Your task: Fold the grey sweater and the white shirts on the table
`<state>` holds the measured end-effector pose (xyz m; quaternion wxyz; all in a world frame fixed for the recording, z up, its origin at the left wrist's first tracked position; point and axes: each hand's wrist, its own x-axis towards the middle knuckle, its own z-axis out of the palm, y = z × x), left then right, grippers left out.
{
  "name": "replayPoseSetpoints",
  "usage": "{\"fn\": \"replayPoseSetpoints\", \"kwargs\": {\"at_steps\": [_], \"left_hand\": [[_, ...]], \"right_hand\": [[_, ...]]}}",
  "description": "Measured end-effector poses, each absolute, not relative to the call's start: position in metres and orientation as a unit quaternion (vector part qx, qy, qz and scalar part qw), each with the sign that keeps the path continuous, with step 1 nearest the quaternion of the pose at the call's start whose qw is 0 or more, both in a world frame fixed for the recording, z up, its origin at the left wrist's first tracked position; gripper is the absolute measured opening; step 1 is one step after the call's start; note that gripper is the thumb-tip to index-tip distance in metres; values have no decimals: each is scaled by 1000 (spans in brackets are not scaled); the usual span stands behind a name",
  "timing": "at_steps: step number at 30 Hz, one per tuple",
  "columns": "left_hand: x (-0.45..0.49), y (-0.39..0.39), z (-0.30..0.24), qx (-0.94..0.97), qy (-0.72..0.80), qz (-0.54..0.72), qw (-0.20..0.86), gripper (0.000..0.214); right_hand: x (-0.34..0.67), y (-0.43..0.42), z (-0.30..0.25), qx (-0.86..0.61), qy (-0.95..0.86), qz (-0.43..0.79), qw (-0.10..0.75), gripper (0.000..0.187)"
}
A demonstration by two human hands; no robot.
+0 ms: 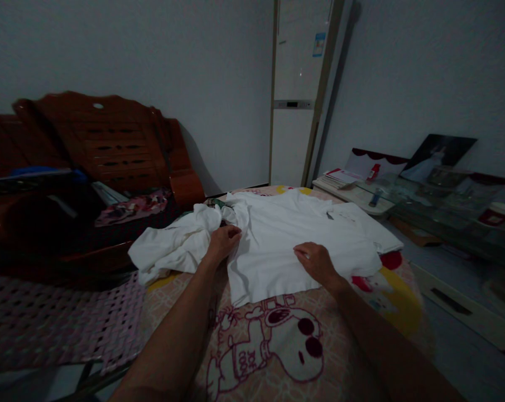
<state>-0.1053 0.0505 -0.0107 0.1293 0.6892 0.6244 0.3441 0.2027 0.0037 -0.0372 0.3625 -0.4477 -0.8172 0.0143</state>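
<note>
A white T-shirt (277, 240) lies spread over a round, cloth-covered surface, its lower edge towards me. My left hand (224, 243) is closed at the shirt's left edge, with the fingertips pinching the fabric. Over the right part of the shirt, my right hand (318, 262) is closed too, its thumb and fingers together on the cloth. Left of the shirt is a crumpled heap of white clothing (177, 240), partly behind my left hand. A folded white garment (373, 226) lies at the right, partly under or against the shirt.
The cover (277, 357) carries a cartoon dog print. A wooden bench (114, 139) with cloth on it stands at the left, near a pink woven seat (63, 324). At the right is a glass-topped table (440, 206) with a cup (498, 214). A tall air conditioner (292, 139) stands behind.
</note>
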Motion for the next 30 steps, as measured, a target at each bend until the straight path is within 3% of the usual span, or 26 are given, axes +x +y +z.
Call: {"fn": "replayPoseSetpoints", "kwargs": {"at_steps": [3,6,9,12,16,19,24,30], "left_hand": [[-98,64,-14,699,626,329,105,32],[-87,77,-16,698,652,279,94,43],[-81,89,-18,678,698,217,68,38],[-83,98,-20,652,730,202,36,25],[-94,102,-22,631,744,214,40,26],[-99,102,-23,649,726,220,54,30],[-97,111,-27,681,681,252,91,34],[-100,139,-31,646,704,277,102,30]], "right_hand": [[175,-13,-42,-356,-873,68,326,11],[155,-31,-42,-266,-917,69,288,27],[142,-44,-39,-208,-951,32,228,37],[133,-49,-38,-199,-965,-12,172,28],[127,-48,-42,-201,-968,-45,143,7],[126,-44,-45,-213,-961,-14,175,10],[129,-37,-44,-377,-849,177,325,10],[134,-35,-42,-389,-826,237,332,10]]}}
